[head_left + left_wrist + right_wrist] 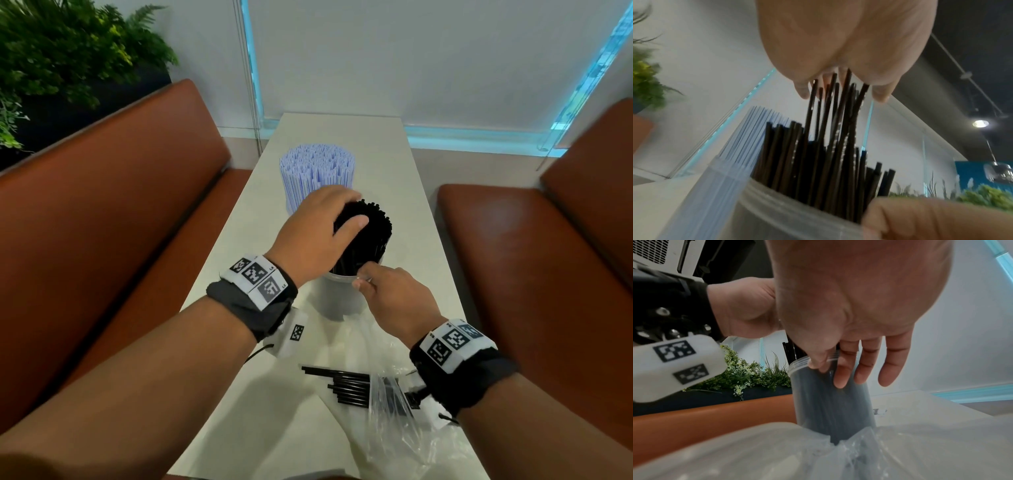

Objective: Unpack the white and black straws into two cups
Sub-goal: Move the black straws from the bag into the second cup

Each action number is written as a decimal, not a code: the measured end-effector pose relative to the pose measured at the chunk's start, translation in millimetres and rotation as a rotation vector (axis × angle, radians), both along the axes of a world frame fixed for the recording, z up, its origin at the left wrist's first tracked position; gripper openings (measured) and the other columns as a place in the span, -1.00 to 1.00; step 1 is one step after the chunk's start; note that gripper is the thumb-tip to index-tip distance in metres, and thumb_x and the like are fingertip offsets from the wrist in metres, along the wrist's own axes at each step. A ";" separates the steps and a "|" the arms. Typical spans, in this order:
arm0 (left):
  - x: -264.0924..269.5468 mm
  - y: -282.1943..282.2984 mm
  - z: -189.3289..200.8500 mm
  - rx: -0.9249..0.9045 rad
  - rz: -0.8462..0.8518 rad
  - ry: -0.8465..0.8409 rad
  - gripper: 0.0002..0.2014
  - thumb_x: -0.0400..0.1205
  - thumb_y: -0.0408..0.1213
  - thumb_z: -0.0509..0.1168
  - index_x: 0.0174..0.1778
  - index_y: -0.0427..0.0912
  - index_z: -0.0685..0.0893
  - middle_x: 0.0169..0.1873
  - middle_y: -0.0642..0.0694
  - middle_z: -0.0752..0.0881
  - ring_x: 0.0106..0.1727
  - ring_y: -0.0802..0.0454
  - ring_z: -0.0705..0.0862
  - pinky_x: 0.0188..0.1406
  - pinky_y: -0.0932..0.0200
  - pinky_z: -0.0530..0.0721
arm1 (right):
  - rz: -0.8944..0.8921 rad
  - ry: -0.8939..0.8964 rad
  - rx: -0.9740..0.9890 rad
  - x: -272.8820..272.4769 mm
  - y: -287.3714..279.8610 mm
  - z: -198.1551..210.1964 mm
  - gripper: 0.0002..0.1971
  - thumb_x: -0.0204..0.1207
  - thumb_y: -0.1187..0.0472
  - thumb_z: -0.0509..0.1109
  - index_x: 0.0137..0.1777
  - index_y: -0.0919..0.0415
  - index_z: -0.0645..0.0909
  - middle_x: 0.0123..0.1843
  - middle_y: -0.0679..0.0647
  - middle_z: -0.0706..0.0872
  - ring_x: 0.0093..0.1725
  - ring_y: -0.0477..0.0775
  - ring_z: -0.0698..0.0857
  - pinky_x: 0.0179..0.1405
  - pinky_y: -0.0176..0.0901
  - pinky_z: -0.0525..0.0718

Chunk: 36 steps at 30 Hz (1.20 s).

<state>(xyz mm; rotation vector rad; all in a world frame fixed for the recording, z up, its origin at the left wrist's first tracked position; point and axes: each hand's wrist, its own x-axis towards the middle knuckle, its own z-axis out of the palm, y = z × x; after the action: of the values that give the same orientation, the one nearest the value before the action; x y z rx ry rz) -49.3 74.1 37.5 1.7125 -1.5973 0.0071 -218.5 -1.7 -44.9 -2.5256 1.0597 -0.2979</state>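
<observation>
A clear cup [339, 301] [828, 402] at the table's middle is packed with upright black straws [370, 236] [830, 146]. My left hand [352, 209] [841, 87] is over them from above. Its thumb and fingers grip the tops of a bunch that stands higher than the rest. My right hand [363, 277] [828, 373] pinches the near rim of this cup, thumb at the lip and fingers down the outer wall. Behind it a second cup holds a full bundle of white straws [317, 168] [740, 138]. Several loose black straws [342, 387] lie near the table's front.
A crumpled clear plastic bag [394, 421] [818, 451] lies on the narrow white table [394, 164], under my right wrist and partly over the loose straws. Brown benches [120, 205] [534, 260] flank the table. A green plant [68, 51] stands at far left.
</observation>
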 end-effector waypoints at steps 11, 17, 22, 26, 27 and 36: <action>2.9 -8.1 8.0 0.175 -0.033 0.037 -0.65 0.83 0.00 0.05 0.39 -0.07 0.59 0.17 0.02 0.70 0.21 -0.01 0.62 0.31 -0.07 0.56 | -0.004 -0.023 -0.005 0.5 -1.2 -4.6 -0.82 0.74 -0.17 0.12 0.11 -0.16 0.49 -0.10 -0.24 0.60 -0.05 0.00 0.51 -0.25 -0.08 0.38; 5.7 -13.9 12.3 0.276 -0.078 -0.038 -0.56 0.84 0.03 -0.04 0.13 -0.21 0.63 0.11 -0.10 0.68 0.24 -0.12 0.59 0.32 -0.02 0.50 | -0.016 -0.025 0.013 1.3 -1.2 -4.1 -0.81 0.74 -0.16 0.13 0.15 -0.15 0.51 0.02 -0.24 0.67 -0.01 0.00 0.54 -0.21 -0.07 0.44; 5.3 -9.8 0.0 0.263 -0.053 -0.088 -0.62 0.78 -0.02 0.20 0.41 -0.17 0.60 0.35 -0.08 0.63 0.38 -0.02 0.55 0.39 0.08 0.47 | -0.019 -0.022 0.031 2.0 0.0 -1.9 -0.82 0.74 -0.15 0.14 0.13 -0.16 0.51 0.02 -0.20 0.69 -0.04 0.02 0.53 -0.20 -0.06 0.43; -2.5 -7.4 -9.7 0.235 -0.032 -0.358 -0.47 0.78 0.02 0.17 0.64 -0.13 0.38 0.58 -0.10 0.45 0.58 -0.08 0.39 0.57 -0.10 0.34 | -0.015 -0.026 0.005 1.8 0.4 -2.0 -0.85 0.73 -0.11 0.13 0.10 -0.17 0.50 0.00 -0.20 0.69 -0.06 0.02 0.52 -0.26 -0.07 0.40; -4.3 -6.5 -16.3 0.313 -0.019 -0.457 -0.46 0.81 0.03 0.08 0.69 -0.12 0.31 0.66 -0.11 0.35 0.66 -0.10 0.29 0.63 -0.15 0.23 | -0.013 -0.027 -0.004 1.3 1.0 -1.9 -0.87 0.73 -0.10 0.13 0.10 -0.18 0.50 0.00 -0.20 0.69 -0.07 0.01 0.51 -0.28 -0.08 0.38; -2.7 -11.4 -34.0 0.362 -0.025 -0.561 -0.24 0.71 0.31 0.04 0.77 0.04 0.08 0.77 -0.04 0.10 0.77 -0.12 0.04 0.72 -0.24 0.02 | -0.008 -0.019 -0.032 0.5 2.5 -1.0 -0.78 0.76 -0.06 0.13 0.18 -0.09 0.59 -0.22 -0.23 0.46 -0.07 0.07 0.57 -0.27 -0.04 0.48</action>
<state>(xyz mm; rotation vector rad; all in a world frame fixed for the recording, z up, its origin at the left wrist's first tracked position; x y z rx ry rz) -52.1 62.7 3.5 2.0904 -2.1285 0.2144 -218.0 0.9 -45.9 -2.5418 1.0666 -0.3424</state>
